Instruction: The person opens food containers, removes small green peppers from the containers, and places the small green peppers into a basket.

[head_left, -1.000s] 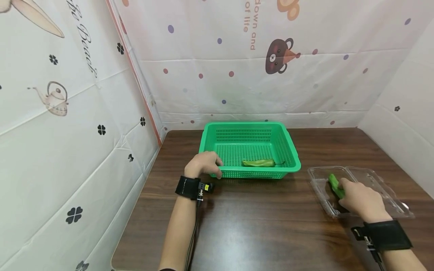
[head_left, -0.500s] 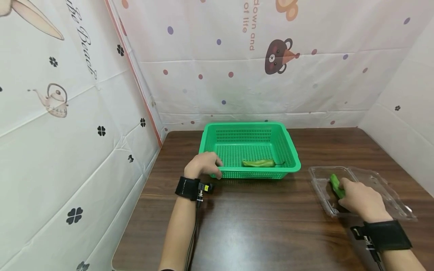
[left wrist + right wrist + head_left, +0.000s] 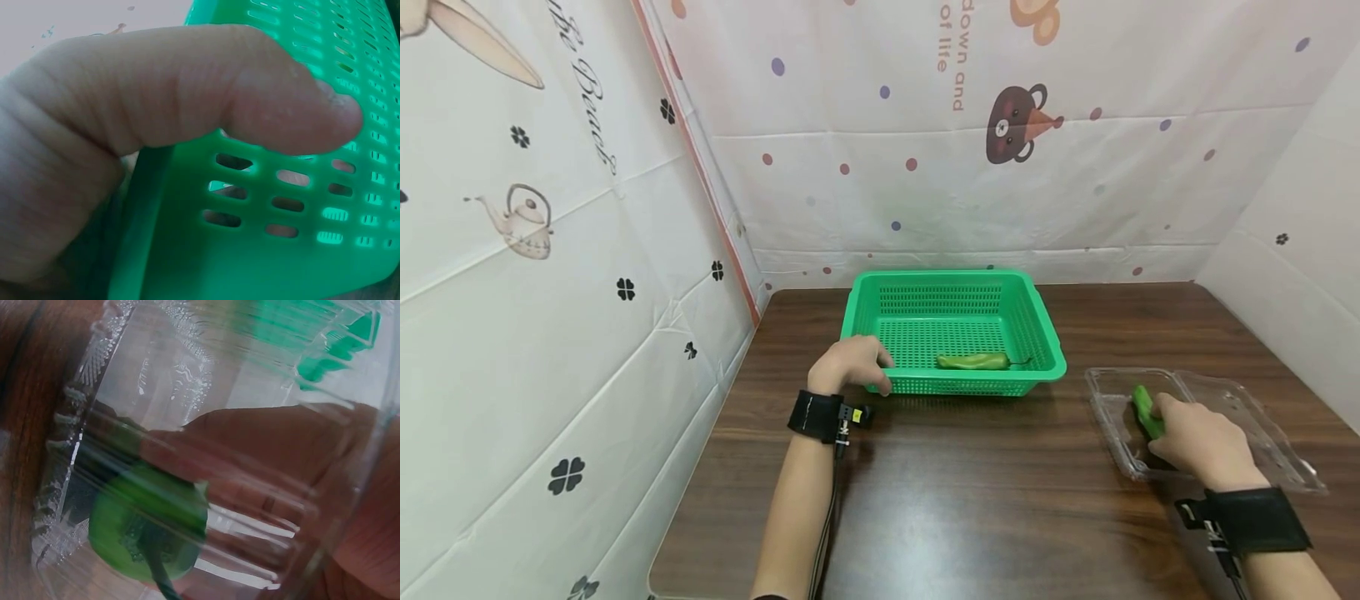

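Observation:
A green plastic basket (image 3: 1047, 340) stands at the middle of the brown table with one green pepper (image 3: 973, 361) lying inside near its front wall. My left hand (image 3: 852, 365) grips the basket's front left corner; the left wrist view shows the thumb (image 3: 250, 94) laid over the perforated green basket wall (image 3: 294, 212). At the right, my right hand (image 3: 1197, 440) reaches into a clear plastic clamshell box (image 3: 1240, 400) and holds a second green pepper (image 3: 1146, 410). In the right wrist view this second pepper (image 3: 147, 528) shows stem end first through the clear box wall (image 3: 156, 381).
Patterned white sheets wall the table in at the back and both sides. Bare brown tabletop (image 3: 985, 500) lies between the basket and the table's front edge.
Almost nothing has moved: the right hand with its pepper and the clear box have shifted very slightly to the right. The left hand stays on the basket.

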Demonstrator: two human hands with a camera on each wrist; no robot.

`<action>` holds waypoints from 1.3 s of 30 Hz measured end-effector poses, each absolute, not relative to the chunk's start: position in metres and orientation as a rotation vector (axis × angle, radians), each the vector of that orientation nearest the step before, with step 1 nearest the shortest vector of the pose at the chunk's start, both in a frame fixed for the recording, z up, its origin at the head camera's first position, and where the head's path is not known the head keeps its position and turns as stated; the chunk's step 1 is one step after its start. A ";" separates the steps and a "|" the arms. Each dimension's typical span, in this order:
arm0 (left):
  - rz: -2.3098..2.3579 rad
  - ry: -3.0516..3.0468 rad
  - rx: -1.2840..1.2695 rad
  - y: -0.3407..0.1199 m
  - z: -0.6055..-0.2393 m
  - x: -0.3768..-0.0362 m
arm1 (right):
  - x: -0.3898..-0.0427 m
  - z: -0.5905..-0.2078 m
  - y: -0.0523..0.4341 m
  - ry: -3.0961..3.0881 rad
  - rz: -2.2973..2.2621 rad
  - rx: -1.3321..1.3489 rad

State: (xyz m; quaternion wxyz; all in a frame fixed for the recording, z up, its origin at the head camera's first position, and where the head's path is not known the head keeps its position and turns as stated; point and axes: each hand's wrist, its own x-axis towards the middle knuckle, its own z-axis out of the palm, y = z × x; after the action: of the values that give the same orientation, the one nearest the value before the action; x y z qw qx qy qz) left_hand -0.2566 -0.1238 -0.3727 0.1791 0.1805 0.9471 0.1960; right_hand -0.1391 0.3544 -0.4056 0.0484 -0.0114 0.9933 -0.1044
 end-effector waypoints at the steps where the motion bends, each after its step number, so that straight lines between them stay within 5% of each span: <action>1: 0.552 2.675 0.510 -0.124 -0.373 -0.257 | -0.139 -0.406 0.354 3.026 -0.317 -0.031; 39: 0.593 2.674 0.480 -0.123 -0.371 -0.253 | -0.136 -0.410 0.353 3.028 -0.299 -0.029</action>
State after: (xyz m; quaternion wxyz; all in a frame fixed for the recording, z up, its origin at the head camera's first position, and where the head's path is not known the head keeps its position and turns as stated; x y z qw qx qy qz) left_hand -0.2534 -0.1232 -0.3714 0.1793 0.1699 0.9460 0.2099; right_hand -0.1363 0.3528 -0.4101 0.0494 -0.0096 0.9939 -0.0982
